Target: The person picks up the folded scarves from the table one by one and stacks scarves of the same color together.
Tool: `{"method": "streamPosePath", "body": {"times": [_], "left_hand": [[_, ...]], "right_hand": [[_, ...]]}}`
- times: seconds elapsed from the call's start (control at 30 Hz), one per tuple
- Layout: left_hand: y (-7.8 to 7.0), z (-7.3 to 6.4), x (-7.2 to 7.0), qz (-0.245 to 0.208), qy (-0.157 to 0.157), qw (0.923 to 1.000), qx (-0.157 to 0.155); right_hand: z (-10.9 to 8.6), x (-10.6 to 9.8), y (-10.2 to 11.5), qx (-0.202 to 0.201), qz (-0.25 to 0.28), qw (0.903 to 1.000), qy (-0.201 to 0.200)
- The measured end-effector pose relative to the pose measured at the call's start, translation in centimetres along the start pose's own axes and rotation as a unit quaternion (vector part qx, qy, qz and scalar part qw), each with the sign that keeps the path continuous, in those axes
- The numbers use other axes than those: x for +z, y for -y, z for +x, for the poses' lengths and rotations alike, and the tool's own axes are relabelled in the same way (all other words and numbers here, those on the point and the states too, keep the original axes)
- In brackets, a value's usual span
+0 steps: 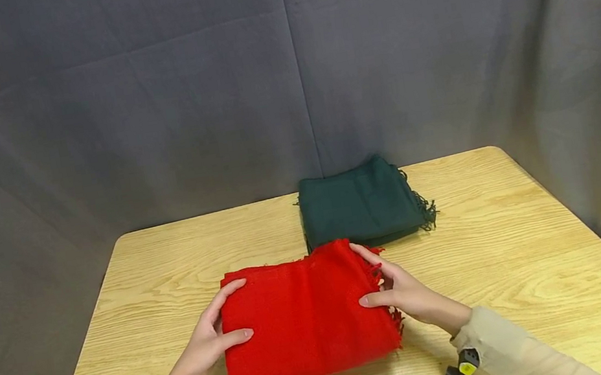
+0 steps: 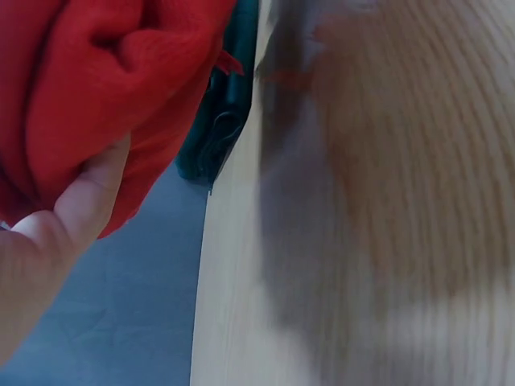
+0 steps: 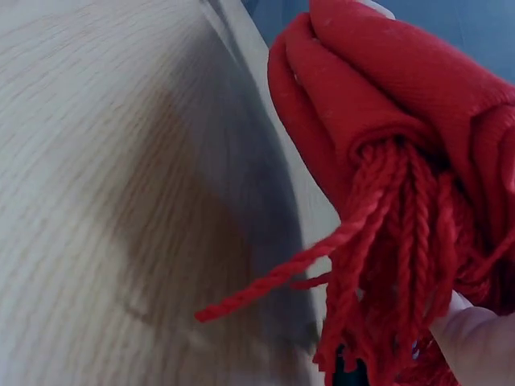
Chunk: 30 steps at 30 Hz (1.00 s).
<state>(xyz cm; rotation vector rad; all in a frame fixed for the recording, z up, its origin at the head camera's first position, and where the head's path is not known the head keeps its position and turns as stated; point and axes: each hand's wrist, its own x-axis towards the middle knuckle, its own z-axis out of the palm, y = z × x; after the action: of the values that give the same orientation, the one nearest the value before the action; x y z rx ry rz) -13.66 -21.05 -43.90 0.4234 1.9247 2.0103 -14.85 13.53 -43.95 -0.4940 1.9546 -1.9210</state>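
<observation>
A folded red scarf (image 1: 298, 322) with twisted fringe spans the space between both hands in the head view, raised a little above the table. My left hand (image 1: 204, 352) grips its left edge, thumb on top and fingers round the far side. At the fringed right end, my right hand (image 1: 413, 293) holds it the same way, thumb on the upper face. The right wrist view shows the stacked folds and dangling red fringe (image 3: 402, 217). Behind lies a folded dark green scarf (image 1: 359, 204), its fringe towards the right; neither hand touches it.
The light wood table (image 1: 499, 248) has rounded far corners. Grey curtains (image 1: 206, 110) hang behind it and along both sides. Each wrist wears a small black device, the right one (image 1: 462, 372) with a yellow mark.
</observation>
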Motion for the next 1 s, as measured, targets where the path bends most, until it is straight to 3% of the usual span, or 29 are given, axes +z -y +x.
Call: {"method": "streamPosePath", "body": {"times": [0.63,1.0], "left_hand": [[-1.6,0.8,-0.8,0.013,-0.029,0.9994,0.015],[-2.6,1.3,-1.5,0.008,-0.039,0.9989,0.023]], "right_hand": [[1.5,0.2,1.6,0.012,0.026,0.9993,-0.025],[2.7,0.0,3.3,-0.009,0.015,0.9997,-0.019]]}}
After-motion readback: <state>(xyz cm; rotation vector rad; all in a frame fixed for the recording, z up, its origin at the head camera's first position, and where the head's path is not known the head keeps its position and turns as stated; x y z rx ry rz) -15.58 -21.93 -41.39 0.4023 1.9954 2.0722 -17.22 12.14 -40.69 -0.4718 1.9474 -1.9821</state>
